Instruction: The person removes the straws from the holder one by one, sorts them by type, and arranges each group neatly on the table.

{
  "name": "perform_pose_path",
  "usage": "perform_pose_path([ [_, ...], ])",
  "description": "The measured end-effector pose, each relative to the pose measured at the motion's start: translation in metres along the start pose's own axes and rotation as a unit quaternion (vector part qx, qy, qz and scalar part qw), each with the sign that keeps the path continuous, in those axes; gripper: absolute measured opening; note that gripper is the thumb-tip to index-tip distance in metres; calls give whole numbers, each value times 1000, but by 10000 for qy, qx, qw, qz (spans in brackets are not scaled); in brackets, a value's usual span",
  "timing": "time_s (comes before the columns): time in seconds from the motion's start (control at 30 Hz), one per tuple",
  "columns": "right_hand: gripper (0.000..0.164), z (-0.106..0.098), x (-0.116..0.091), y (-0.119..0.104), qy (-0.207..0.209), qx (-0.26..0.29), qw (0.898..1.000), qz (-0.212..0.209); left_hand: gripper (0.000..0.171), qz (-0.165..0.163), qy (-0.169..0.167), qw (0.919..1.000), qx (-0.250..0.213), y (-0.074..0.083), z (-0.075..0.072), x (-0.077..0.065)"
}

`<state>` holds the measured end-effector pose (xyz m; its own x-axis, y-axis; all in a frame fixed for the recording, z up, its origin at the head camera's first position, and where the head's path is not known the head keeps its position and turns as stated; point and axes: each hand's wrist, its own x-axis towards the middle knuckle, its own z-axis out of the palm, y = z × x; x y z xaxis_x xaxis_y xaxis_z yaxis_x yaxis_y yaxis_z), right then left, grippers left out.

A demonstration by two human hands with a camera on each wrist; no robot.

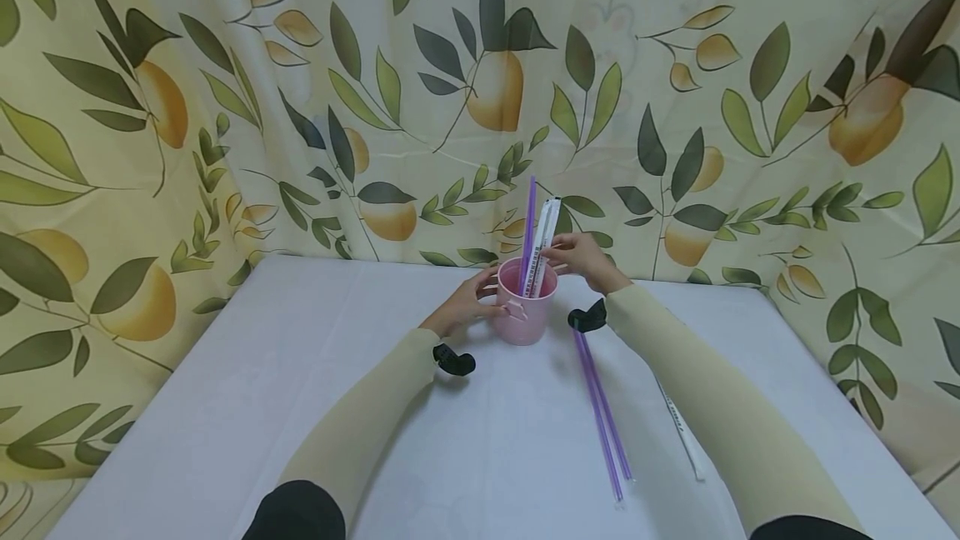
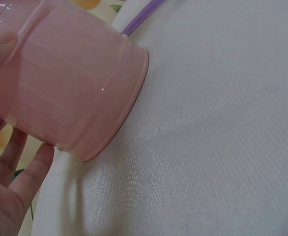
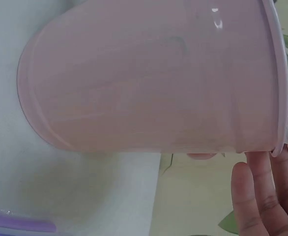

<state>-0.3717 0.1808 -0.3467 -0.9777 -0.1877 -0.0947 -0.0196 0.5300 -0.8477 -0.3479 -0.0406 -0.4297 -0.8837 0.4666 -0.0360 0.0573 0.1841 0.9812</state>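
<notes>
A pink cup (image 1: 522,323) with a small handle stands upright near the table's far edge. My left hand (image 1: 467,304) grips its left side, the thumb in front and the fingers behind, as the left wrist view also shows. Above the rim rise a purple straw (image 1: 531,211) and white-wrapped straws (image 1: 542,244) with dark print. At the rim's right side, my right hand (image 1: 587,261) pinches the white-wrapped straws. Its other fingers (image 3: 269,194) are spread close to the rim in the right wrist view. The straws' lower ends are hidden inside the cup.
Two purple straws (image 1: 600,415) in clear wrappers lie on the white table (image 1: 495,457), right of centre. A white-wrapped straw (image 1: 682,432) lies beside the right forearm, partly covered by it. Behind the table hangs a leaf-and-fruit patterned curtain (image 1: 300,123).
</notes>
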Motion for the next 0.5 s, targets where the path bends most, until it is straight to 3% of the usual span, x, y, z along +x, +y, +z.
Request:
perform_pose_path([
  [0.5, 34, -1, 1, -3, 222, 514, 9984, -63, 80, 216, 109, 9995, 201, 0, 2, -4],
])
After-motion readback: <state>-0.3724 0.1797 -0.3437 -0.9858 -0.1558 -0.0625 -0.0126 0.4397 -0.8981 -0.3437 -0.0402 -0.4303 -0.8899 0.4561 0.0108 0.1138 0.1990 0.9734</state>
